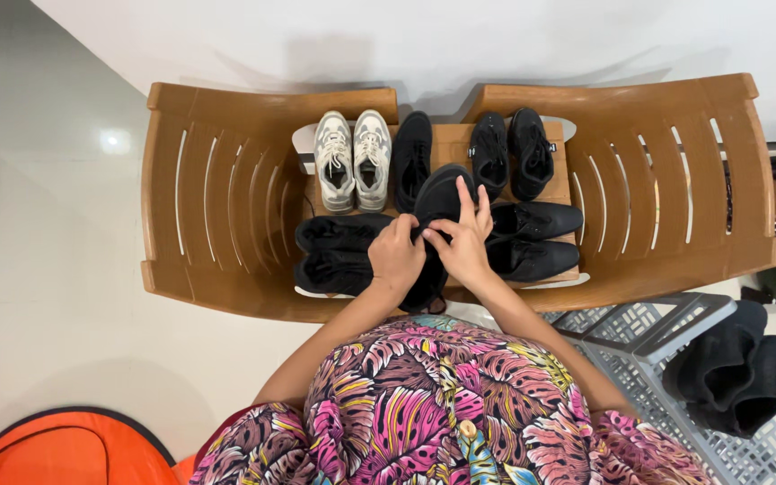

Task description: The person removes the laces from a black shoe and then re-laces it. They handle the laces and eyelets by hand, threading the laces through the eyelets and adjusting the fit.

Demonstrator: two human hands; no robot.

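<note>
Both my hands hold one black shoe [437, 202] over the small wooden table [453, 144]. My left hand [395, 256] grips its near left side and my right hand [464, 241] pinches its top, fingers spread over the upper. Behind it stand a pair of white-grey sneakers [353, 159], a single black shoe [412, 153] and a pair of black sneakers [511, 153]. One black pair [339, 254] lies at the front left of the table and another black pair [533, 240] at the front right.
Two brown plastic chairs [217, 198] [666, 180] flank the table against a white wall. A grey plastic rack [639, 350] at lower right carries a black pair of boots [736, 368]. An orange object [65, 449] lies at lower left on the pale tiled floor.
</note>
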